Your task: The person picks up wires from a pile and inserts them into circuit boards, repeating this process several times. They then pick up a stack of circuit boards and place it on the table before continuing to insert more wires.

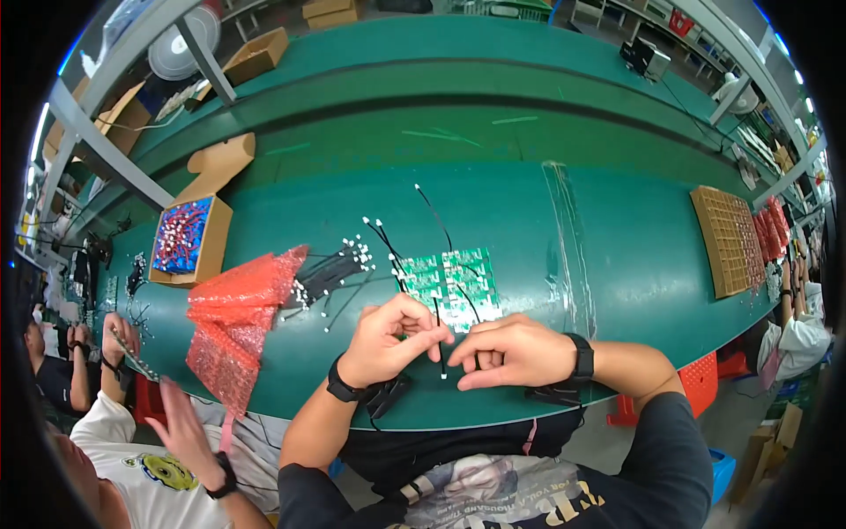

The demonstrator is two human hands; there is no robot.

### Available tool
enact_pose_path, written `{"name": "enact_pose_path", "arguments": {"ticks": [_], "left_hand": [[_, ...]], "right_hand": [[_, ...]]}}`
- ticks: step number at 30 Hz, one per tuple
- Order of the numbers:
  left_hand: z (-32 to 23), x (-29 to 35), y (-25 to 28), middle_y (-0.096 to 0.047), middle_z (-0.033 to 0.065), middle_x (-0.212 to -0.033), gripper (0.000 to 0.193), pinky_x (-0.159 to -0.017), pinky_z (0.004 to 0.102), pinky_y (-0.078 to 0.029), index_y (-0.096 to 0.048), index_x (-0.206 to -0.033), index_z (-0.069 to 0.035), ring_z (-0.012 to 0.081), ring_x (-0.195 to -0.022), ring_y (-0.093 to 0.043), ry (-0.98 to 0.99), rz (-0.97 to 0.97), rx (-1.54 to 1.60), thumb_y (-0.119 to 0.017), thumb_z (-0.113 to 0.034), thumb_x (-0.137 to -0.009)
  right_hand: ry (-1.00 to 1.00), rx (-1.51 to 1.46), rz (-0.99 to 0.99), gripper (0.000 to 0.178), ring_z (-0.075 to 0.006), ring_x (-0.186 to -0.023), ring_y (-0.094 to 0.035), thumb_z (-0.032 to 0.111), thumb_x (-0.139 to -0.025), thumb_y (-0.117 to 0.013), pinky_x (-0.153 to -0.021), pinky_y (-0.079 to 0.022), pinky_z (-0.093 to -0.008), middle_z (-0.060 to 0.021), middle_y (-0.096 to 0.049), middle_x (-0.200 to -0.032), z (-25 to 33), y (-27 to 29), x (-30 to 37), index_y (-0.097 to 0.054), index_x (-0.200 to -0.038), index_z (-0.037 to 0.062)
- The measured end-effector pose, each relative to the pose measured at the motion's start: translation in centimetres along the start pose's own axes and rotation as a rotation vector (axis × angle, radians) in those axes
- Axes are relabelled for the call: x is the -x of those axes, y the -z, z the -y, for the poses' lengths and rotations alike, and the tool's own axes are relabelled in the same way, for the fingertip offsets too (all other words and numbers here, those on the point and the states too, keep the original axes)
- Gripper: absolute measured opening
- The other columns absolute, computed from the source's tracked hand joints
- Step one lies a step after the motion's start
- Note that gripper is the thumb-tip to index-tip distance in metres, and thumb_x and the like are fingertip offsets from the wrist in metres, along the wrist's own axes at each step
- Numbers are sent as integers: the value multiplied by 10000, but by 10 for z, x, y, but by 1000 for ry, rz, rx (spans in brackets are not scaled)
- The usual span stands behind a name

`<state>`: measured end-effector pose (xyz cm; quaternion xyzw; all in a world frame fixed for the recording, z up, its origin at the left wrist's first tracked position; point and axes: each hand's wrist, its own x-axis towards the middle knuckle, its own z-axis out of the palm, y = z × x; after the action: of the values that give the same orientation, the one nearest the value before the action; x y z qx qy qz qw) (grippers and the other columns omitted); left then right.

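My left hand (394, 339) pinches a short black cable (443, 360) between thumb and forefinger. The cable's white connector end points toward me. Just to the right, my right hand (520, 353) has its thumb and forefinger apart beside that cable, with the other fingers curled. Beyond both hands lies a green circuit board panel (484, 280) with white components. Several black cables stick out from it, and one long cable (432, 209) reaches away across the table. My hands partly cover the panel's near edge. Each wrist wears a black band.
Loose black cables (330, 273) with white plugs lie left of the panel, beside a red bubble-wrap bag (238, 304). A cardboard box (211, 238) holds red and blue cables. Clear tape (571, 247) runs across the table; a cardboard grid tray (721, 242) is far right. A co-worker's hand (188, 432) is near left.
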<state>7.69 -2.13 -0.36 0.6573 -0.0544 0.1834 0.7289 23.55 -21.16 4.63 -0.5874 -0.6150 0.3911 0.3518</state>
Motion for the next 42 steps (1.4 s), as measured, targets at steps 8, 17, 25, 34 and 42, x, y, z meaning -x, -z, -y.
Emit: {"name": "enact_pose_path", "arguments": {"ticks": [8,17,25,34,42], "left_hand": [[-4,3,-2,-716,239,-900,227,-530,244,-529,-439,-979,-36,205,-733,-749,16,65,-32,-618,103,-980],[2,5,1,-719,209,-958,195,-590,263,-532,-427,-986,-66,183,-783,-728,44,71,111,-586,39,-1027],[5,3,3,-715,256,-977,228,-605,274,-551,-372,-990,-88,197,-735,-702,64,98,38,-546,54,-1031],[6,0,-1,-724,273,-1002,231,-616,281,-565,-381,-950,-81,176,-738,-700,-39,126,-109,-529,81,-1023],[13,1,-14,-738,179,-945,203,-645,279,-575,-466,-928,-58,155,-734,-722,-38,-175,-91,-627,48,-990]], "right_hand": [[146,250,274,373,-177,-679,-695,325,-983,-738,-635,-568,-322,-52,-714,-913,8,-11,30,-702,-1228,46],[-150,-323,284,358,-112,-812,-697,213,-964,-778,-740,-575,-298,-38,-744,-1025,-27,-15,-3,-702,-1263,32],[-158,-557,265,289,-107,-907,-702,66,-934,-788,-871,-562,-253,-43,-756,-1072,-52,-7,-9,-733,-1214,19],[-91,-397,174,148,-96,-905,-730,119,-951,-782,-841,-587,-268,-43,-773,-982,-48,-1,-11,-763,-1058,19],[52,86,12,158,-188,-803,-742,145,-922,-787,-745,-582,-299,-88,-761,-898,-53,20,-13,-758,-1024,28]]}}
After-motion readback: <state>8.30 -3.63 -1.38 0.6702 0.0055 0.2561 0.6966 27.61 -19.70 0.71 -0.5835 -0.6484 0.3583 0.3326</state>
